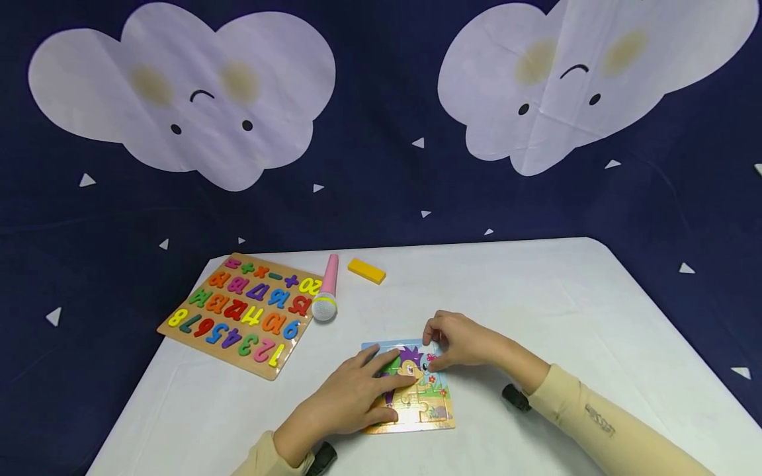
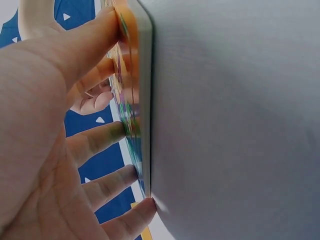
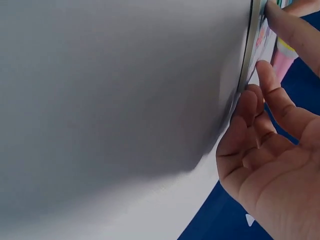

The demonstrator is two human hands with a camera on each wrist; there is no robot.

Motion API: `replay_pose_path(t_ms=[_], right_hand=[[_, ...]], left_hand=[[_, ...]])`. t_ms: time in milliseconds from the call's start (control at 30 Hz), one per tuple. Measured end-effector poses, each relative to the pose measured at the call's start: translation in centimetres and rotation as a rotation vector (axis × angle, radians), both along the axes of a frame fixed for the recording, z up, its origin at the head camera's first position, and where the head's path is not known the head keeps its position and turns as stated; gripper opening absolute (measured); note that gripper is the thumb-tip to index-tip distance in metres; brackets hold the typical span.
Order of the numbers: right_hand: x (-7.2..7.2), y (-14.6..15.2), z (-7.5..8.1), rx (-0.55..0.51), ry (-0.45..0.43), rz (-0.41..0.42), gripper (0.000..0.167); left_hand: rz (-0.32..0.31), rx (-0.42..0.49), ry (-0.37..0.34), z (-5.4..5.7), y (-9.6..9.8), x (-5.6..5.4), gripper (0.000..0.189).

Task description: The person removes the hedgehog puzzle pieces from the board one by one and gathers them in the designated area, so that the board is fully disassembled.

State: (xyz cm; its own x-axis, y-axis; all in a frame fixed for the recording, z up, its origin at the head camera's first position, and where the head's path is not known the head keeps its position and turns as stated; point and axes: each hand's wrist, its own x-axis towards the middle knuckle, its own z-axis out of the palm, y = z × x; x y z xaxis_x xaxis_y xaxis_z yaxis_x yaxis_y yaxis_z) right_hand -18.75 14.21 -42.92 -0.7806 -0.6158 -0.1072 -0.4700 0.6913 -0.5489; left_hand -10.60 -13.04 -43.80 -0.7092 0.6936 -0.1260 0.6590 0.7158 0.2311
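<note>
A small jigsaw puzzle [image 1: 437,396] with a purple-haired cartoon figure lies on the white table in the head view. Over its left part my left hand [image 1: 354,393] spreads its fingers, the fingertips resting on the picture. In the left wrist view the little finger [image 2: 137,220] reaches the board's edge. My right hand [image 1: 461,340] bends over the upper right corner, thumb and index finger set apart on a corner puzzle piece, mostly hidden beneath them. The right wrist view shows its other fingers [image 3: 247,107] curled beside the board's edge [image 3: 246,60].
Left of the puzzle lies a wooden number board [image 1: 235,311] with colourful numerals and signs. A pink toy microphone [image 1: 329,281] overlaps its right edge, and a yellow block [image 1: 366,271] sits near the table's far edge. Behind hangs a dark blue cloth [image 1: 381,79] with clouds.
</note>
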Motion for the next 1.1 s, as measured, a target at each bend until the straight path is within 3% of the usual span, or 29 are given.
replay_pose_path(t_ms=[1100], right_hand=[[-0.08,0.51,-0.37,-0.077,-0.006,0.021,0.038]], left_hand=[[0.003,0.006,0.000,-0.21,-0.04,-0.01,0.059]])
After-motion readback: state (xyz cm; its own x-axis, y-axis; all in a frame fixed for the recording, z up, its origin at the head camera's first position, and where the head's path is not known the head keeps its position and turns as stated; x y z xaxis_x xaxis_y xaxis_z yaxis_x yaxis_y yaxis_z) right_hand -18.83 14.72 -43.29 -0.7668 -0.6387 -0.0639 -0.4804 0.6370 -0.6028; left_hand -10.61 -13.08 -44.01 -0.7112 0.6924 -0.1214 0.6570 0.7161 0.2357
